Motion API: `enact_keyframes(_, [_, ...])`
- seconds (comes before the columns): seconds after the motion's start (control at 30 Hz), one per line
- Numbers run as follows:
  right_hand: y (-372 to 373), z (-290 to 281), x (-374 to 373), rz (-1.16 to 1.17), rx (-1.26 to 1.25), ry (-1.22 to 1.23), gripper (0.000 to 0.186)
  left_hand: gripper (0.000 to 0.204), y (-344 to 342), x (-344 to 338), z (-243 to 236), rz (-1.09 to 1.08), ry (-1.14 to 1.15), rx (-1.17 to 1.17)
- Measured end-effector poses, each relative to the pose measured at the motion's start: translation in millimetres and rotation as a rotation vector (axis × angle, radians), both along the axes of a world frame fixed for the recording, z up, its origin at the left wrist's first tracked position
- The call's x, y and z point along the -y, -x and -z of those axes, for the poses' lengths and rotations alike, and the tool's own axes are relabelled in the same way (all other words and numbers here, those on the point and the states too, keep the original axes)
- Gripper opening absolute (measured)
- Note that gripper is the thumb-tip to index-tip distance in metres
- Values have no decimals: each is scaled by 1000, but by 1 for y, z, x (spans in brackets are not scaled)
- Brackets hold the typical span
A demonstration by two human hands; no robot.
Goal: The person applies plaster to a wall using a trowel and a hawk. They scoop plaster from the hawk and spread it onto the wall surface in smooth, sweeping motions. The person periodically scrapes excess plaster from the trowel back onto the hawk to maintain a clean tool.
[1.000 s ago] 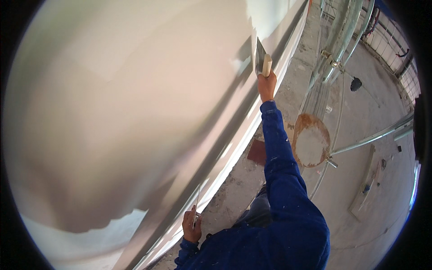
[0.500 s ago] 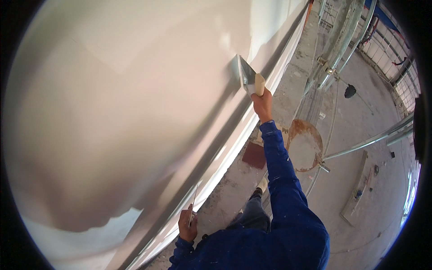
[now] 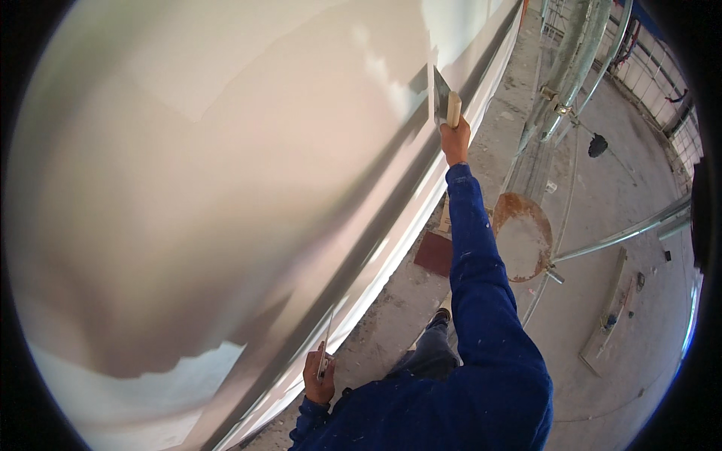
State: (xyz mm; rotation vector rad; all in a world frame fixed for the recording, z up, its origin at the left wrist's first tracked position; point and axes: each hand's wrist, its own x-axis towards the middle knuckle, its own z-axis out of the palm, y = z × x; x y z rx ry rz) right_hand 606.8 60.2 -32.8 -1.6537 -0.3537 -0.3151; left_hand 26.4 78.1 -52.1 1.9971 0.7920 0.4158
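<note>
The person's right hand (image 3: 455,143) is stretched to the far end of the reach, fingers wrapped round the pale handle of a trowel (image 3: 442,103). Its broad metal blade stands at the right part of a large pale wall (image 3: 226,188), which fills the left of the scene; whether the whole edge touches cannot be told. The left hand (image 3: 320,381), near and low, grips a thin flat tool (image 3: 323,361) (seen almost edge-on, so its full shape is unclear) beside the near stretch of the wall's right border. Brighter patches show on the wall at the far right and near left. To the right, on the floor (image 3: 383,323), lie a reddish-brown square piece (image 3: 434,254) and, farther right, a long board (image 3: 608,323). A rust-stained round object (image 3: 515,204) sits right of the blue sleeve (image 3: 481,263), with metal poles (image 3: 575,71) beyond it.
</note>
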Motion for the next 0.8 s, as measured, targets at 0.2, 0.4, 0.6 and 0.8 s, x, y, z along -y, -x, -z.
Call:
enact_keyframes(0.2, [-4, 10, -14, -111, -2, 23, 52, 42, -3, -3, 3, -10, 1, 10])
enact_keyframes(0.4, [47, 22, -21, -203, -5, 12, 68, 43, -10, -2, -17, 34, -70, -24])
enact_keyframes(0.6, [140, 35, -32, -222, 84, 24, 75, 43, 3, 3, -8, 1, -6, -1])
enact_keyframes(0.8, [237, 58, -39, -289, 55, 11, 65, 36, 28, 11, -17, -73, 27, 56])
